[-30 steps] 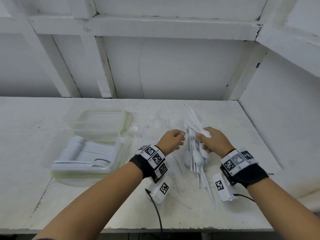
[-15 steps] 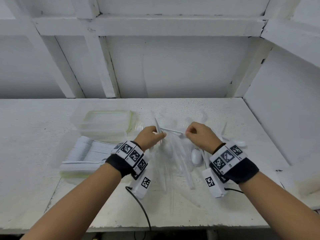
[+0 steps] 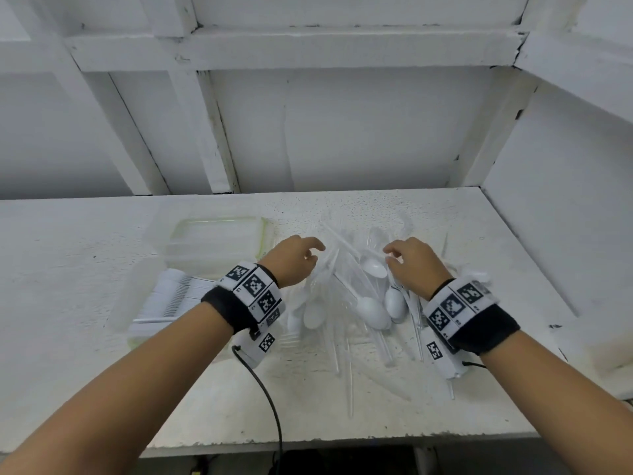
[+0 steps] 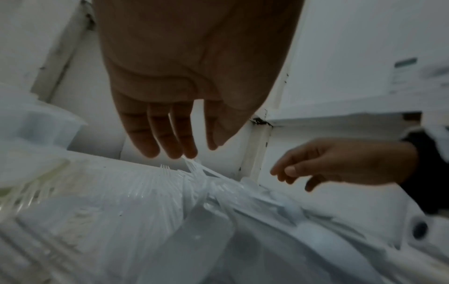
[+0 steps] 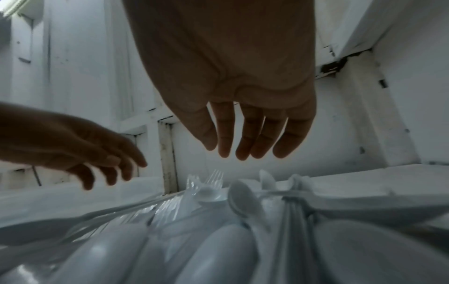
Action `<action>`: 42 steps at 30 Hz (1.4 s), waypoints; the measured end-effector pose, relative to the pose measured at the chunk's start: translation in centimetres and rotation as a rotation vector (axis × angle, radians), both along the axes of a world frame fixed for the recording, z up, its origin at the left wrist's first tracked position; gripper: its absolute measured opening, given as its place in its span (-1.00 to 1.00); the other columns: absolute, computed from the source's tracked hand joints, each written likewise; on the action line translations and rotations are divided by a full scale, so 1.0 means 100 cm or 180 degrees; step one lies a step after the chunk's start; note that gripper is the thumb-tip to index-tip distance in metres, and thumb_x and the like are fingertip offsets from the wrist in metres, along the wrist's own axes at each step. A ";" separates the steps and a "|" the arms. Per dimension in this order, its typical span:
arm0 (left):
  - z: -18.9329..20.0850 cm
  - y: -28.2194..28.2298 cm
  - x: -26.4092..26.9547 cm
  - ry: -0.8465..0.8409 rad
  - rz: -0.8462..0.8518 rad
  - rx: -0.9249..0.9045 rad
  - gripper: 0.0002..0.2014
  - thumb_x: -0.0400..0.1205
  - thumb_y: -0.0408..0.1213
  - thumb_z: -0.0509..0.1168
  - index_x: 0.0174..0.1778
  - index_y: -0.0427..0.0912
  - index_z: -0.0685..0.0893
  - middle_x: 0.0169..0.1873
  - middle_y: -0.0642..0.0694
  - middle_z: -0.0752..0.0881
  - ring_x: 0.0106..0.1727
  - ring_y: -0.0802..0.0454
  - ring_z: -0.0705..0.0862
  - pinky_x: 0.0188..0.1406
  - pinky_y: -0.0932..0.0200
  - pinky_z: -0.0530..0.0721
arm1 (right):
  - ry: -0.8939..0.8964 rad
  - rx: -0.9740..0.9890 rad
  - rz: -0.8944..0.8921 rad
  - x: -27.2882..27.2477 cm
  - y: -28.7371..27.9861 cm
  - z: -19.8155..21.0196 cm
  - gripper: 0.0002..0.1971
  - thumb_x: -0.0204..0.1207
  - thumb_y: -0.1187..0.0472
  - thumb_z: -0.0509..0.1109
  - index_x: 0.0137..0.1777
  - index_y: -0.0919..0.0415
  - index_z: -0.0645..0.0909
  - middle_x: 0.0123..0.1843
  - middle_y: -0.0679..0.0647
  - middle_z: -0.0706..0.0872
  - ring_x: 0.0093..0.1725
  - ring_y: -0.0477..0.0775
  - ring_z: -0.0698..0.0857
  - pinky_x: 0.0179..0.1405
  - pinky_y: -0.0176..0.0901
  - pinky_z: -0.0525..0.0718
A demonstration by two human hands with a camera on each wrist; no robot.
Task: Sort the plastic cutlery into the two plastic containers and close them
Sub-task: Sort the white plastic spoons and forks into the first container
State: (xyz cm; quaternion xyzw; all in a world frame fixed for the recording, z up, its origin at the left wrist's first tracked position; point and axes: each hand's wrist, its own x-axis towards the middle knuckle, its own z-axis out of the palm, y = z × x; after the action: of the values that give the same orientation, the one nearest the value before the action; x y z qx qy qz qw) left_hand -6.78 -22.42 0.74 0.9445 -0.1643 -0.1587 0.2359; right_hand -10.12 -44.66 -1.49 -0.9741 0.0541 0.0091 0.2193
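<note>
White-painted walls with boxed framing enclose a white, rough-coated shelf (image 3: 411, 389) that serves as the work surface. Left hand (image 3: 291, 260) and right hand (image 3: 416, 265) hover side by side above a loose heap of plastic cutlery (image 3: 356, 303); both wrist views show the fingers extended and slightly relaxed, nothing held between them. The heap lies directly beneath and between the two sets of fingertips, so neither hand is clearly nearer. Most handles run roughly along the line of the forearms, toward and away from the person, though several pieces cross at angles. White spoons (image 3: 373, 311) lie below the right fingertips, bowls toward the wrist; clear forks (image 4: 192, 167) stand just under the left fingers (image 4: 170, 138), tines up, apparently brushing them. Beyond the left wrist, away from the heap, sit the two containers: the nearer container (image 3: 161, 303) already holds a neat row of white pieces, the farther container (image 3: 219, 241) with a greenish rim appears unfilled. Neither container appears to be closed. Judged next: a downward pinch into the heap, then carriage leftward.
</note>
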 end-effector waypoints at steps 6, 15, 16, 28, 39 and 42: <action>-0.014 -0.017 -0.004 0.0105 -0.0458 0.0770 -0.70 0.72 -0.12 0.11 0.22 -0.23 0.56 0.17 -0.20 0.63 0.16 -0.11 0.60 0.07 0.12 0.51 | 0.0625 -0.0775 -0.0164 0.021 0.014 -0.012 -0.80 0.63 0.32 0.11 -0.17 0.30 0.52 0.15 0.26 0.63 -0.08 0.12 0.55 -0.14 -0.12 0.48; -0.020 -0.029 -0.001 0.0375 -0.0349 0.0898 -0.83 0.61 -0.25 0.28 -0.27 -0.20 0.52 -0.20 -0.13 0.57 -0.13 -0.03 0.52 -0.34 0.24 0.44 | 0.0239 0.0126 -0.0410 0.015 0.008 -0.002 -0.89 0.59 0.18 0.26 -0.04 0.17 0.59 -0.16 0.12 0.71 -0.22 0.10 0.65 -0.23 -0.10 0.59; -0.017 -0.028 0.000 0.0427 -0.0314 0.0734 -0.88 0.61 -0.26 0.30 -0.19 -0.22 0.59 -0.16 -0.15 0.60 -0.13 -0.01 0.52 -0.36 0.28 0.43 | 0.0116 0.0238 -0.0411 0.013 0.007 0.003 -0.90 0.58 0.16 0.28 -0.07 0.15 0.59 -0.22 0.11 0.71 -0.27 0.09 0.65 -0.24 -0.11 0.60; 0.046 0.006 -0.013 0.0386 -0.0129 -0.0674 -0.89 0.60 -0.20 0.34 -0.18 -0.13 0.59 -0.53 0.03 0.61 -0.61 0.24 0.49 -0.57 0.37 0.42 | -0.0048 0.3225 -0.0620 -0.024 0.019 0.067 -0.74 0.66 0.15 0.22 -0.22 0.27 0.51 -0.29 0.25 0.75 -0.37 0.16 0.78 -0.38 -0.10 0.75; 0.013 0.009 -0.045 0.1393 0.1030 -0.2700 -0.78 0.66 -0.40 0.15 -0.23 -0.26 0.67 -0.13 -0.20 0.78 -0.18 -0.06 0.80 -0.26 0.19 0.78 | 0.0824 0.3405 -0.0769 -0.039 0.045 0.027 -0.74 0.60 0.49 0.02 0.09 0.28 0.50 -0.33 0.14 0.54 -0.47 -0.03 0.47 -0.58 -0.30 0.42; -0.004 0.000 -0.048 0.1295 0.1050 -0.2738 -0.90 0.62 -0.37 0.30 -0.21 -0.24 0.66 -0.23 -0.14 0.76 -0.21 0.04 0.79 -0.14 0.22 0.75 | 0.0855 0.3434 -0.0831 -0.041 0.060 0.018 -0.82 0.63 0.39 0.06 0.02 0.23 0.48 -0.39 0.09 0.48 -0.55 -0.07 0.37 -0.66 -0.33 0.27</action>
State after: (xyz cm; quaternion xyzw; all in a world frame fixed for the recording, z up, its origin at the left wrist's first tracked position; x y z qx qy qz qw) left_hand -11.57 -22.46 0.30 0.7251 -0.0141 -0.2181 0.6531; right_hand -14.24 -38.63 0.27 -0.6997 0.1892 0.1320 0.6761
